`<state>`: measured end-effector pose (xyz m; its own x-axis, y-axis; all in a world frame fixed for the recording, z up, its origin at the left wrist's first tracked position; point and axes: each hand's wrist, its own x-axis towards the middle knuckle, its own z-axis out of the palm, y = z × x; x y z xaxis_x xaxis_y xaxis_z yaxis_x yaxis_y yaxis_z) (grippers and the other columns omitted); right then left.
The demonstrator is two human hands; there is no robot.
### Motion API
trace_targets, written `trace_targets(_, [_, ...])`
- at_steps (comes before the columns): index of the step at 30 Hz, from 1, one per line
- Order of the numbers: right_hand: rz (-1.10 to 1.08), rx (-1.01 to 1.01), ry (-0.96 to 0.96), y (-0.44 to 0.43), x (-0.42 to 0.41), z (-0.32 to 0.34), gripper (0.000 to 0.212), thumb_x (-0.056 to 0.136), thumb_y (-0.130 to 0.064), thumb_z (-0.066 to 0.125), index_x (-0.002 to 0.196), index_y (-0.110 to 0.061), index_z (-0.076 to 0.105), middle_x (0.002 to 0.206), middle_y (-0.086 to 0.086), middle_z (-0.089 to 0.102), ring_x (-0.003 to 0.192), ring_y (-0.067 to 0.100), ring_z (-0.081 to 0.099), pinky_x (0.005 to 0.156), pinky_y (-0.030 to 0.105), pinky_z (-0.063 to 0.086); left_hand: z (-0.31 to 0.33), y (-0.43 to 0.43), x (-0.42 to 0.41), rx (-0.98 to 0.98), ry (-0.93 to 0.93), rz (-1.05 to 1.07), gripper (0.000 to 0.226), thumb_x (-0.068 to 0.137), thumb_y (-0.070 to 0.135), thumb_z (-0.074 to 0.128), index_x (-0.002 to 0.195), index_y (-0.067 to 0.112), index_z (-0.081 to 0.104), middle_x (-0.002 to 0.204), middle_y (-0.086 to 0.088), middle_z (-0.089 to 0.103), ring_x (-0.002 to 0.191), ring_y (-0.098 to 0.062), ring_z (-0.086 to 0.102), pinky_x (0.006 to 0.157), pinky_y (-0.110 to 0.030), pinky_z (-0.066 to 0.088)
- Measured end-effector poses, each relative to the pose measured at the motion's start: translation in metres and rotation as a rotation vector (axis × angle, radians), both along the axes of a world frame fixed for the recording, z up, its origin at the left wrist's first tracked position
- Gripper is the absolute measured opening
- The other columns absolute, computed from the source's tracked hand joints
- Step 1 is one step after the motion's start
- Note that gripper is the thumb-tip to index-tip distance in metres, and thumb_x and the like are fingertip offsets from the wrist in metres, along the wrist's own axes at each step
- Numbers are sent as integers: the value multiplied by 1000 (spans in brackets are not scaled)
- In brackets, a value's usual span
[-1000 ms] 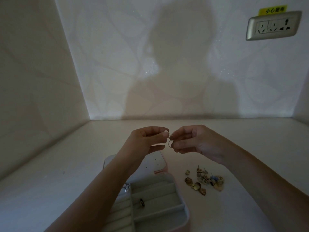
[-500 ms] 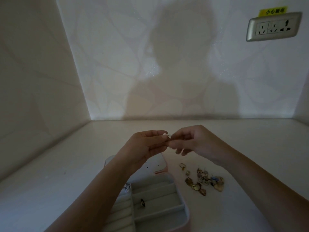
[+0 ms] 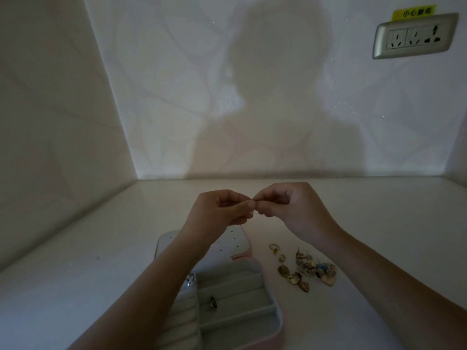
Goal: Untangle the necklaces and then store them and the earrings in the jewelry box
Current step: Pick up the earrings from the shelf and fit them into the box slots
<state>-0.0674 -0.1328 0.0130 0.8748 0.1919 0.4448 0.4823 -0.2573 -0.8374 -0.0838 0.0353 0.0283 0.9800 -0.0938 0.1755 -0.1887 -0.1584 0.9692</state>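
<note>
Note left hand and right hand raised over the smooth pale counter, curled fingertips meeting and pinching a tiny item, too small to identify. Find the jewelry box at 6 o'clock: open, rounded-rectangular, pink shell, grey felt-like divided lining, long axis 6-to-12, perforated lid panel at 12. See loose gold-toned earrings clustered at 3 o'clock of the box.

This looks like a room in a home: glittery leaf-pattern wallpaper fills the upper frame, a socket with a yellow label sits upper right, and a white desk below carries a jewelry box and earrings.
</note>
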Motion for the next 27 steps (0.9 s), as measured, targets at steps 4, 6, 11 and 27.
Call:
trace_targets(4, [60, 39, -40, 1, -1, -2, 7, 81, -7, 74, 85, -13, 73, 74, 2, 73, 68, 11, 67, 67, 20, 52, 3, 2, -4, 56, -51, 39, 10, 79, 8, 73, 86, 1, 70, 71, -7, 73, 62, -10, 68, 62, -17, 55])
trace_targets(6, [135, 104, -16, 2, -2, 1, 9, 79, -5, 74, 84, -13, 72, 74, 4, 72, 69, 14, 67, 68, 21, 52, 8, 5, -10, 66, -74, 46, 9, 80, 6, 72, 89, 3, 70, 72, -9, 73, 63, -12, 69, 62, -19, 56])
trace_targets(11, [290, 95, 10, 12, -9, -2, 9, 82, -2, 71, 87, -10, 71, 74, 4, 71, 70, 14, 67, 68, 21, 52, 13, 25, -37, 297, -151, 76, 13, 84, 9, 68, 89, 20, 72, 72, 3, 74, 64, -8, 70, 62, -13, 54])
trace_targets(27, [146, -416, -76, 25, -13, -21, 7, 88, -23, 67, 87, -27, 72, 84, -15, 71, 80, -5, 63, 73, 14, 49, -8, 98, -103, 505, 149, 114, 25, 75, 9, 75, 68, 33, 77, 72, 6, 74, 51, -1, 52, 49, -14, 42])
